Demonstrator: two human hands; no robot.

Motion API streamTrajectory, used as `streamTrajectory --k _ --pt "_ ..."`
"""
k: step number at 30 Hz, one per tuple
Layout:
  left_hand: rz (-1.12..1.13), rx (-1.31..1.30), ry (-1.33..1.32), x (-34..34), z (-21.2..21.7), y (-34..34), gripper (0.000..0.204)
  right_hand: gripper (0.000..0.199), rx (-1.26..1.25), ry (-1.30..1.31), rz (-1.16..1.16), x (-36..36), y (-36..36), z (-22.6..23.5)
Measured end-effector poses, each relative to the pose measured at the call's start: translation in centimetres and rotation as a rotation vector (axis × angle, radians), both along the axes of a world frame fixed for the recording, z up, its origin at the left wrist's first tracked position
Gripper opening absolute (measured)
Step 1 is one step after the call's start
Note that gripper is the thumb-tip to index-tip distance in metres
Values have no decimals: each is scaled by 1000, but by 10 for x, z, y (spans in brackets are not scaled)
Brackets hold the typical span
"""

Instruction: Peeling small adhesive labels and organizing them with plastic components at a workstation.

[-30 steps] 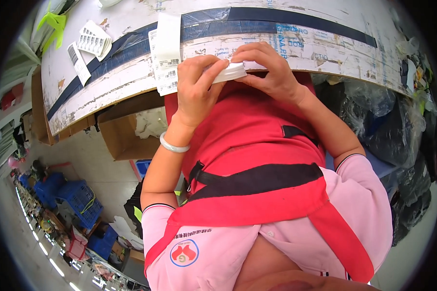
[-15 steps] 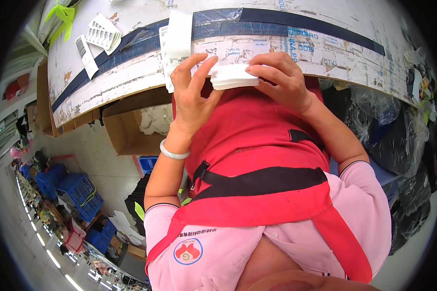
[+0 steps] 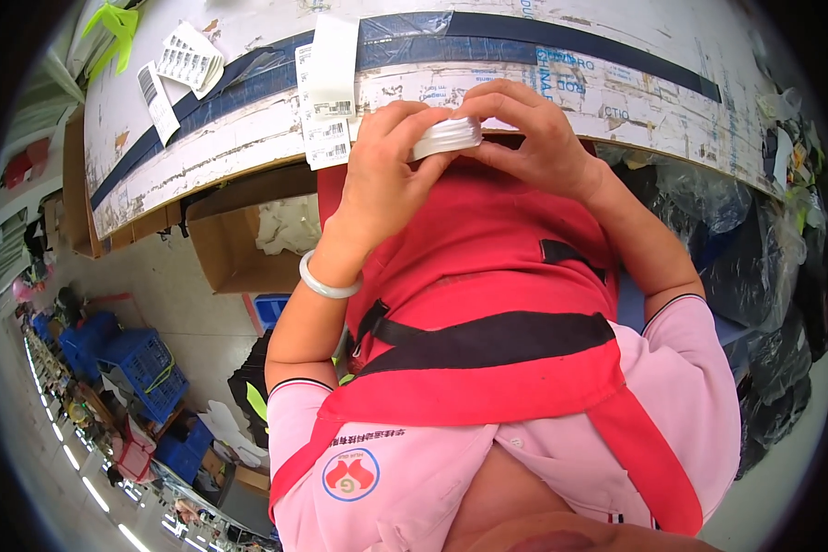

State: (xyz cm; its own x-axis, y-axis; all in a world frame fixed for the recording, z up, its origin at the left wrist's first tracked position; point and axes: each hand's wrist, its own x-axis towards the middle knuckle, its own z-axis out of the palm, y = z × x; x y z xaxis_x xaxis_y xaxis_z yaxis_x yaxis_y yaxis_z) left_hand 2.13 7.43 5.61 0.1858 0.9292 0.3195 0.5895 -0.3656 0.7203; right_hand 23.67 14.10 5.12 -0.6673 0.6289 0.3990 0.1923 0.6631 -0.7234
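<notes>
Head view: my left hand (image 3: 382, 175) and right hand (image 3: 534, 138) grip one white stack of tags (image 3: 446, 138) together at the counter (image 3: 561, 74) edge; one cardboard box (image 3: 239, 248) below-left holds white cloth (image 3: 285, 225).

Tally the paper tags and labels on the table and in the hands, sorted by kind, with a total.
Stack of white tags held between left hand and right hand: 1
Long white label strips hanging over the table edge: 2
Barcode tag pile: 1
Single barcode tag: 1
Total: 5
</notes>
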Motion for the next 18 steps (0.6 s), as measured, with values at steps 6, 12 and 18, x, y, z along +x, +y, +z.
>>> streamTrajectory --k 6,12,18 --pt "35 -352 -386 -9 -15 2 33 34 -690 -120 -137 6 -6 0" --pt "85 -688 -602 -21 -18 17 35 42 -1087 -121 -143 5 7 0" --pt "66 -655 -516 -19 -16 19 34 44 -1044 -214 -125 5 18 4"
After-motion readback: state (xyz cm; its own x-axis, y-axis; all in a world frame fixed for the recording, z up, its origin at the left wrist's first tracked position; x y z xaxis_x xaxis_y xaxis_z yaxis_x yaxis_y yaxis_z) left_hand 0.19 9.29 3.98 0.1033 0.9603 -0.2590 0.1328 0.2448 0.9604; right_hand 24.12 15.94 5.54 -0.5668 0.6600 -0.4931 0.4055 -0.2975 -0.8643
